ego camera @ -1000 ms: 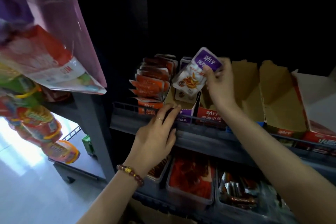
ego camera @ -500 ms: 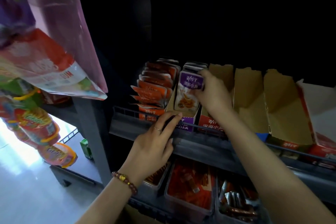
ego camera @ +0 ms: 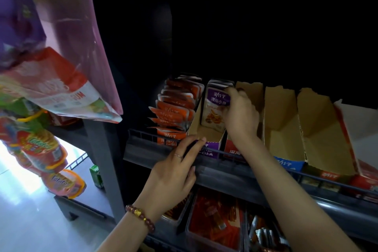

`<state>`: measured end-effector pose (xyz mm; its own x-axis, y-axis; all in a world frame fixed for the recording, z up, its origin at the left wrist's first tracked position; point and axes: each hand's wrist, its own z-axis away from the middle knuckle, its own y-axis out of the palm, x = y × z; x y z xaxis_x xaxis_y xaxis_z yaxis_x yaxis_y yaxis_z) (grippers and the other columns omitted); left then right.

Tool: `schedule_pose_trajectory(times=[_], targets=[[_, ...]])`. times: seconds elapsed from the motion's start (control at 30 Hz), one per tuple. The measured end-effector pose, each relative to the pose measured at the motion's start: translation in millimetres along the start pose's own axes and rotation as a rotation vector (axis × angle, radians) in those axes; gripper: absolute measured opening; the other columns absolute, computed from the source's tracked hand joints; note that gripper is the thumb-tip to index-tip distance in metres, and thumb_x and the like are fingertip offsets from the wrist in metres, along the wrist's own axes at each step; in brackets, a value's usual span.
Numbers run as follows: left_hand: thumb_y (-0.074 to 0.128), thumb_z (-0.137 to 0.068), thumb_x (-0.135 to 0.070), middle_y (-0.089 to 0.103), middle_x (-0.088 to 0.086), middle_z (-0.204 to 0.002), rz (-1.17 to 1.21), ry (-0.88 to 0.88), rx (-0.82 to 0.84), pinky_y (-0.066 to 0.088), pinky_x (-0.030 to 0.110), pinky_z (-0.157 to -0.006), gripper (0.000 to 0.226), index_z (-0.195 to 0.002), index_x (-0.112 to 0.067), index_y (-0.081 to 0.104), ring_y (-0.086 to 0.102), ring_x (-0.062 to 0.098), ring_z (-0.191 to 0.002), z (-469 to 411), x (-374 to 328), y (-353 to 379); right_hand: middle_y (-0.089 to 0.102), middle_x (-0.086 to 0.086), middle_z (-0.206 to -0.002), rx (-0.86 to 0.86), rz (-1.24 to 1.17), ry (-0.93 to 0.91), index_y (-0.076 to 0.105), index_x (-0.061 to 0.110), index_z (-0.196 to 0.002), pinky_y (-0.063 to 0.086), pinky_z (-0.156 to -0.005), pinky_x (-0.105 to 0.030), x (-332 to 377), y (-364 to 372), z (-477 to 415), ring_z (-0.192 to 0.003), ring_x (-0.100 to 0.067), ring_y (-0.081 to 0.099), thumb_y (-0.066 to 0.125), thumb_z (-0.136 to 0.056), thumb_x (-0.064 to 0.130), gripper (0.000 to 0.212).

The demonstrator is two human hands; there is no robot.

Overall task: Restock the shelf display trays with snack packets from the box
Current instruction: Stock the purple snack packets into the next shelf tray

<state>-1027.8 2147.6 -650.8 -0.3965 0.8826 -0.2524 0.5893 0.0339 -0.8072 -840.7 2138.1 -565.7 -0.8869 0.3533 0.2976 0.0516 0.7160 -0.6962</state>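
A purple-and-white snack packet [ego camera: 215, 106] stands upright at the front of a row of like packets inside a purple-fronted cardboard display tray [ego camera: 206, 133] on the shelf. My right hand [ego camera: 240, 114] grips the packet's right edge, fingers curled round it. My left hand [ego camera: 176, 170] rests with straight fingers on the shelf's wire front rail [ego camera: 143, 137], fingertips touching the tray's front. To the left, a tray of orange packets [ego camera: 173, 108] is full. The supply box is out of view.
Three cardboard trays [ego camera: 282, 120] to the right look bare inside. Clear bins of red snacks [ego camera: 212, 225] sit on the lower shelf. Hanging snack bags [ego camera: 51, 88] and Totato cups [ego camera: 41, 149] crowd the left. The back of the shelf is dark.
My right hand brought the purple packet down from above the tray and set it upright at the front of the row. My left hand stayed on the rail.
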Motion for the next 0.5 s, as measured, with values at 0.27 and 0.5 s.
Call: schedule_pose_trajectory(times=[0.27, 0.5], targets=[[0.052, -0.084, -0.025, 0.027, -0.007, -0.148, -0.015, -0.015, -0.003, 0.032, 0.001, -0.047, 0.069, -0.148, -0.027, 0.024, 0.058, 0.002, -0.084, -0.5, -1.7, -1.6, 0.052, -0.014, -0.113, -0.043, 0.014, 0.026, 0.048, 0.011, -0.121, 0.036, -0.051, -0.027, 2.4, 0.0, 0.4, -0.071, -0.024, 0.059, 0.062, -0.09, 0.008, 0.034], [0.058, -0.083, -0.024, 0.027, -0.006, -0.148, -0.02, -0.012, 0.005, 0.019, -0.002, -0.044, 0.072, -0.147, -0.025, 0.026, 0.056, 0.001, -0.084, -0.8, -2.5, -0.8, 0.057, -0.006, -0.112, 0.079, -0.041, -0.043, 0.054, 0.017, -0.121, 0.032, -0.056, -0.024, 0.9, -2.8, 0.2, -0.09, -0.024, 0.062, 0.057, -0.091, 0.01, 0.032]])
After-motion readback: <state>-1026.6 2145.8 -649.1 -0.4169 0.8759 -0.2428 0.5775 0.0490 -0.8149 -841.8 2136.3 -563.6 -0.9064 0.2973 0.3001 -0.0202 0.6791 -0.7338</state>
